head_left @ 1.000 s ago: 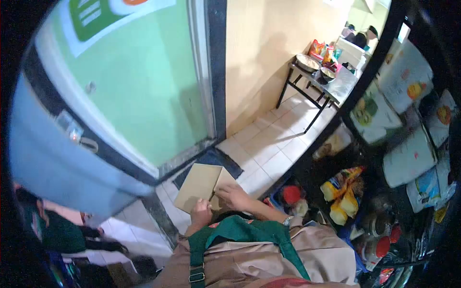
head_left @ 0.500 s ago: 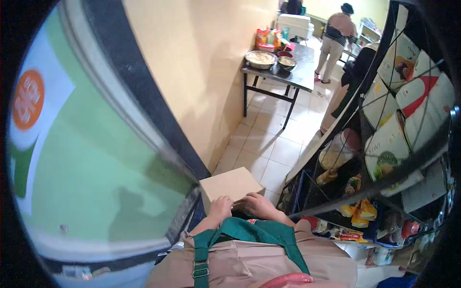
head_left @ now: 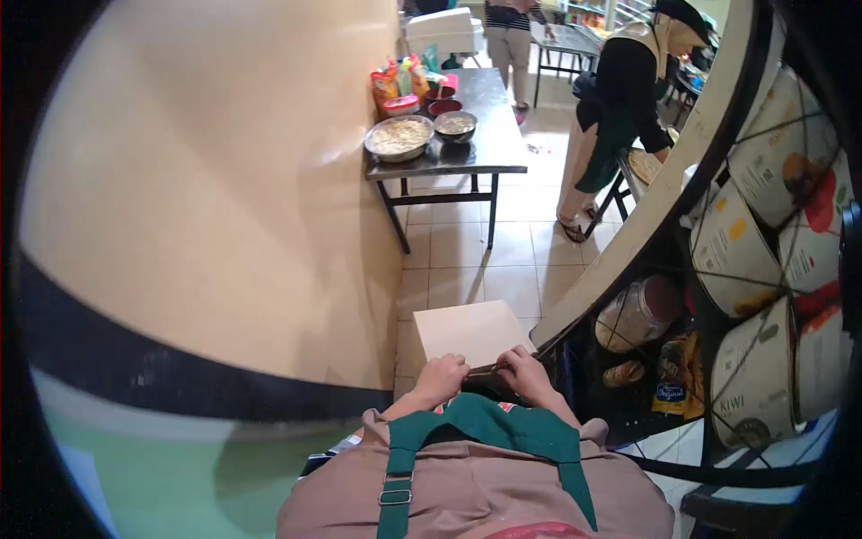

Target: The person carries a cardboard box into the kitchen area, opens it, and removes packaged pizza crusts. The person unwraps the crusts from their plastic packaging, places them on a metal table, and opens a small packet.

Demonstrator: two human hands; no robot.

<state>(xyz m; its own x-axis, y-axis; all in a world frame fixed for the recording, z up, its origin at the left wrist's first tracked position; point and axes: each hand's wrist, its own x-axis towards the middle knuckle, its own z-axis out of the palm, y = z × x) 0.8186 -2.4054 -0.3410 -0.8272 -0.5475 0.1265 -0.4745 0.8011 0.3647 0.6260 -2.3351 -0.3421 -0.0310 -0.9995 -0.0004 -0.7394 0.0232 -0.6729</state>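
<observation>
A plain light-brown cardboard box (head_left: 471, 331) is in front of my body, low in the middle of the view. My left hand (head_left: 441, 374) has its fingers closed on the near edge of the box, toward its left side. At the right part of that same edge, my right hand (head_left: 523, 371) grips with curled fingers. A dark gap shows along the edge between the hands. The underside of the box and whatever is inside it are hidden.
A dark table (head_left: 494, 117) against the wall bears a wide bowl (head_left: 400, 137), a smaller bowl (head_left: 455, 126) and packets. On my right stands a mesh-sided rack with tubs (head_left: 752, 382). Beyond, a person in black (head_left: 621, 90) bends over another table; someone else stands farther back.
My view has swung left to right, bringing the table toward the middle and the person in black into view. Both hands stay on the box, which has moved along with me.
</observation>
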